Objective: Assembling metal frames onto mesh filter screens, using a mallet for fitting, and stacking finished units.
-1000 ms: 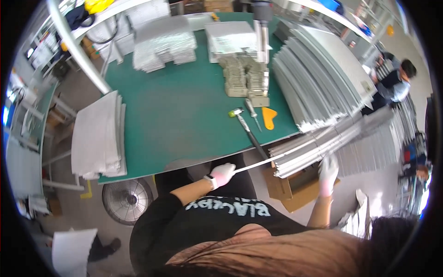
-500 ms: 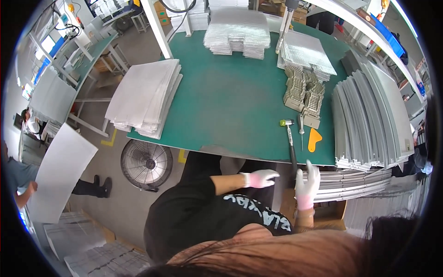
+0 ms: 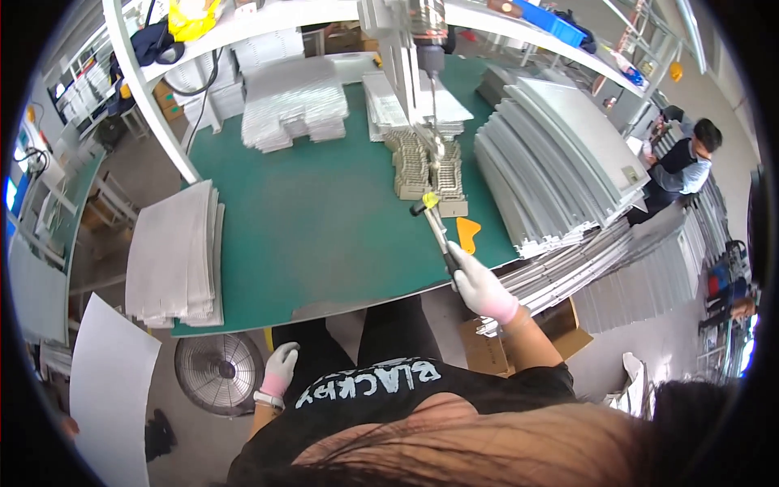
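Note:
My right hand, in a white and pink glove, is closed round the dark handle of a hammer at the front edge of the green table. The hammer's green-and-black head points away from me, by the near end of two rows of stacked beige parts. Just right of the hammer lies a flat yellow scraper-like piece. Low at my left side, my left hand, also gloved, hangs near my thigh with fingers curled together and nothing seen in it.
A driver-like tool hangs over the beige parts. Grey panels stand in a large stack on the right; pale sheets lie at the left edge, wrapped stacks at the back. A floor fan and cardboard box stand below.
My right hand has reached forward and taken hold of the hammer, whose head has swung left. My left hand has drawn back to the left. The view has shifted to the right.

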Demonstrator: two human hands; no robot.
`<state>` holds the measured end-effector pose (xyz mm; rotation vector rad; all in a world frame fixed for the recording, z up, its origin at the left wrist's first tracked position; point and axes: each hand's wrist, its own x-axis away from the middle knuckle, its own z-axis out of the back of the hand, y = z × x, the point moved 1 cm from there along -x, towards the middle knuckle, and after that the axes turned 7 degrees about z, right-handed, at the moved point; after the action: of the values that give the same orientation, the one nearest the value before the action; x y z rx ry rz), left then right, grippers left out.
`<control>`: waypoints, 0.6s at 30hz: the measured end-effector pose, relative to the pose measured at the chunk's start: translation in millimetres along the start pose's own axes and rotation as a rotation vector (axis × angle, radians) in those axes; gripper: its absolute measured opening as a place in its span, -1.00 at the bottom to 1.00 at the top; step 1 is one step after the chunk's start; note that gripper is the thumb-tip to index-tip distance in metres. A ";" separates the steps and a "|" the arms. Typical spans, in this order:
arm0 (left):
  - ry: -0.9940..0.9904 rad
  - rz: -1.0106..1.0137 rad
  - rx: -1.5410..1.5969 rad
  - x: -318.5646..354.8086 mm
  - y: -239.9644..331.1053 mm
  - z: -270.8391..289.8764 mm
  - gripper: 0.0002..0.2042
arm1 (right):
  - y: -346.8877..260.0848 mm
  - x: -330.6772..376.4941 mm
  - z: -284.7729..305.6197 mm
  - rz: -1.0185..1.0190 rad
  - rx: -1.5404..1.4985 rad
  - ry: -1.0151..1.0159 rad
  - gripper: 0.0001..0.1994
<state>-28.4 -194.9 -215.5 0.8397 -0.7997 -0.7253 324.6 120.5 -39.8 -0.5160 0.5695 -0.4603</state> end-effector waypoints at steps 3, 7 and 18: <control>-0.064 -0.017 -0.045 1.2 21.4 0.8 -0.68 | -53.2 -10.2 65.4 -0.175 -0.050 0.049 -0.50; -0.231 -0.047 -0.092 -10.4 32.5 13.0 -0.62 | -82.4 -22.3 139.9 -0.059 0.281 0.475 -0.53; -0.437 -0.021 -0.167 -17.5 69.9 63.2 -0.55 | -13.5 -313.7 269.6 0.357 0.820 0.607 -0.62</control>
<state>-73.5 -170.0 -134.7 0.5441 -1.1018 -0.9981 249.7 367.2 284.0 0.5284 0.9594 -0.4609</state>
